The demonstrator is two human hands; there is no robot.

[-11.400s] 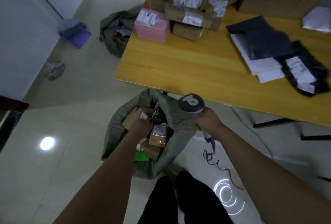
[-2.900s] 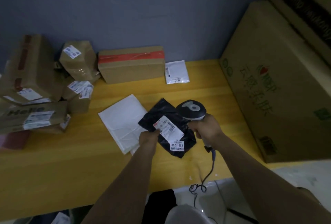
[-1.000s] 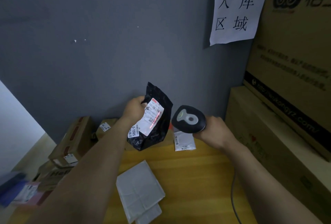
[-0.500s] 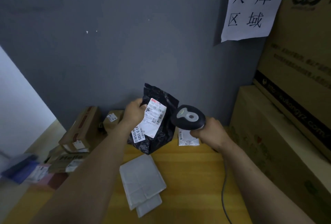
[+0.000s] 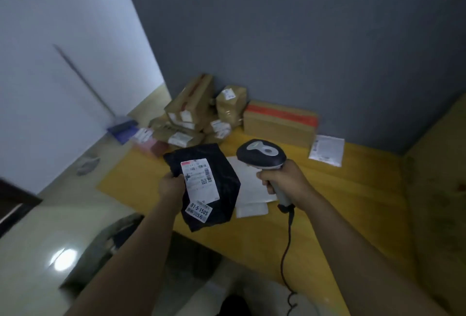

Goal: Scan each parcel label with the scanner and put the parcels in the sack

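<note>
My left hand grips a black plastic parcel by its left edge, above the front left of the yellow table. Its white label faces up, with a small sticker reading 81-5-1505 below it. To the right, my right hand holds the corded scanner by its handle; the scanner's dark head sits just right of the parcel. The grey-green sack stands on the floor at lower left, partly hidden behind my left forearm.
Several brown cardboard parcels and a long box with red tape are stacked at the table's far side by the grey wall. White mailers lie under the hands, another white packet at back right. A big carton borders the right.
The parcel and scanner have come down from in front of the wall to just above the table. The view has swung down and left, bringing the sack and floor into sight.
</note>
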